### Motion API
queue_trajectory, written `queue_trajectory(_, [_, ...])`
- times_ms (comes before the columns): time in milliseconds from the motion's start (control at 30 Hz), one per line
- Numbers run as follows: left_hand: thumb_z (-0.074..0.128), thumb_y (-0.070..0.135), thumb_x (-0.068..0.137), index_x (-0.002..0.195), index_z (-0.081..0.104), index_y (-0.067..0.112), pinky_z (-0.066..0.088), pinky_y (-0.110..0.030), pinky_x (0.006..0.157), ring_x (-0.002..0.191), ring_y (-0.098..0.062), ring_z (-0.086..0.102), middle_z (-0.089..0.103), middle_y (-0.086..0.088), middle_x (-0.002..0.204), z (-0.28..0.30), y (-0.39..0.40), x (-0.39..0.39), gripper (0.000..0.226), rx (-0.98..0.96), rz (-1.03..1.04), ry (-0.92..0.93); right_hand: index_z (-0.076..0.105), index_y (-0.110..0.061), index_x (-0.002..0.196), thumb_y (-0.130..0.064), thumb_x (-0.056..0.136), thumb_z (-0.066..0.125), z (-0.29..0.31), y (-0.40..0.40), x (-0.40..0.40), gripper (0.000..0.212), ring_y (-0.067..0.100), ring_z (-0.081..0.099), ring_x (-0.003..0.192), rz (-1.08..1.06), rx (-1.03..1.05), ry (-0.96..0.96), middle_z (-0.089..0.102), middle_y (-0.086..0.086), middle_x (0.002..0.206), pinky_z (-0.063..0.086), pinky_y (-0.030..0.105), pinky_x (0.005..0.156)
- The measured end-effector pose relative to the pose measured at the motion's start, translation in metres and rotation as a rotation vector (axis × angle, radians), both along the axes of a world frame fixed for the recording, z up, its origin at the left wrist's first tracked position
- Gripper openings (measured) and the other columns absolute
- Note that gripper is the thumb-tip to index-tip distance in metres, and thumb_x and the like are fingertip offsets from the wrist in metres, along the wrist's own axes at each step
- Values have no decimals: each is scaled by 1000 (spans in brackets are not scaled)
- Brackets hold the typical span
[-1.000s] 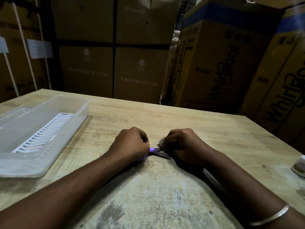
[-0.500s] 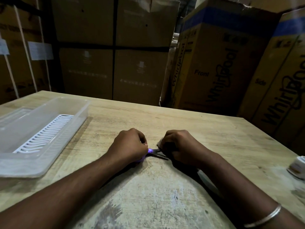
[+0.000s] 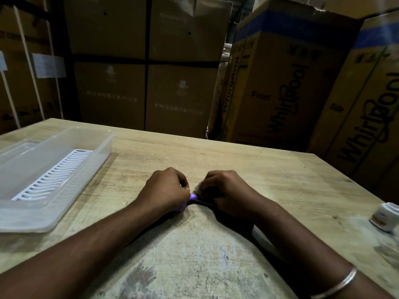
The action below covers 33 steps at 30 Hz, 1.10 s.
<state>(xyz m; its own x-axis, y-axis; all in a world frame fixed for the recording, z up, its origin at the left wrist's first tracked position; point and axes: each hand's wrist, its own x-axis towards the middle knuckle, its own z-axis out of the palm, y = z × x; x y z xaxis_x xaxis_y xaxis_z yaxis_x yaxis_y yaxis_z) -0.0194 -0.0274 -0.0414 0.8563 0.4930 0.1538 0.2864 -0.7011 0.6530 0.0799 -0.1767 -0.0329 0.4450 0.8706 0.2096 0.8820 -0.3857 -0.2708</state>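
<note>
Both hands rest close together on the wooden table. My left hand is curled round the purple handle of a small pair of scissors, whose dark blades point right towards the other hand. My right hand is curled, pinching a small pale piece at its fingertips, just above the blades. Most of that piece is hidden by the fingers. A metal bangle circles my right wrist.
A clear plastic tray with a white slotted insert lies at the left of the table. A small white container stands near the right edge. Tall cardboard boxes stand behind the table.
The two hands have stayed together with only slight finger movement. The camera has shifted a little, so the white container at the right shows more.
</note>
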Motion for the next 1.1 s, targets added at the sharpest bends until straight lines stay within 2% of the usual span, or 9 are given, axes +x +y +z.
queue_trajectory(233, [66, 23, 86, 81, 78, 22, 41, -15, 50, 58, 0, 54, 62, 8, 62, 1, 0, -1, 14, 1, 4, 14, 76, -15, 102, -4, 85, 67, 4, -10, 7, 23, 14, 64, 93, -71, -1, -9, 69, 1, 102, 54, 27, 81])
queue_trajectory(400, [66, 22, 85, 81, 79, 22, 47, -21, 61, 64, 0, 53, 71, 0, 78, 1, 1, 1, 13, 3, 9, 23, 78, -17, 98, -10, 83, 70, -1, -18, 12, 18, 19, 66, 90, -148, 26, -65, 71, 4, 98, 56, 35, 80])
queue_trajectory(433, [66, 22, 85, 81, 79, 21, 46, -20, 59, 63, 0, 53, 72, -1, 78, 0, 1, 1, 13, 2, 8, 23, 77, -16, 97, -9, 82, 71, -3, -20, 14, 18, 19, 66, 90, -180, 70, -60, 71, 4, 98, 57, 32, 78])
queue_trajectory(533, [65, 21, 86, 81, 79, 21, 42, -16, 52, 60, 1, 53, 68, 3, 70, 0, 1, 1, 14, 3, 3, 26, 73, -18, 106, -13, 84, 73, 0, -26, 16, 23, 11, 62, 91, -284, 232, 55, 69, -3, 101, 46, 9, 74])
queue_trajectory(567, [65, 21, 86, 80, 79, 20, 41, -15, 50, 58, 1, 53, 65, 5, 66, 1, 1, 1, 15, 1, 2, 27, 73, -18, 107, -15, 84, 73, 2, -27, 16, 23, 9, 61, 92, -291, 250, 80, 69, -5, 101, 45, 8, 74])
queue_trajectory(733, [66, 20, 86, 80, 79, 20, 40, -15, 49, 58, 1, 52, 60, 10, 62, 0, 1, 2, 14, -1, 7, 16, 77, -16, 96, -12, 84, 73, 3, -18, 5, 13, 11, 63, 92, -172, 199, 63, 69, 0, 100, 55, 29, 84])
queue_trajectory(867, [66, 22, 86, 80, 79, 21, 43, -16, 48, 59, -2, 55, 62, 8, 63, 0, 1, 1, 13, -5, 7, 7, 78, -16, 96, -13, 83, 73, 0, 0, -4, 14, 6, 65, 85, -76, 149, 55, 73, -1, 96, 53, 17, 75])
queue_trajectory(967, [66, 21, 86, 81, 78, 21, 42, -17, 46, 58, -3, 57, 63, 7, 63, 1, 0, 1, 13, -6, 9, 10, 80, -20, 91, -17, 81, 74, 0, 12, -2, 12, 3, 67, 78, -156, 142, 191, 77, -3, 89, 54, 19, 70])
queue_trajectory(1100, [66, 19, 85, 83, 79, 20, 43, -17, 51, 62, -2, 54, 60, 9, 64, 1, 0, 0, 13, -5, 14, 2, 80, -20, 86, -18, 78, 77, 0, 15, 11, 9, 6, 70, 85, -291, 114, 375, 78, -5, 88, 60, 32, 81])
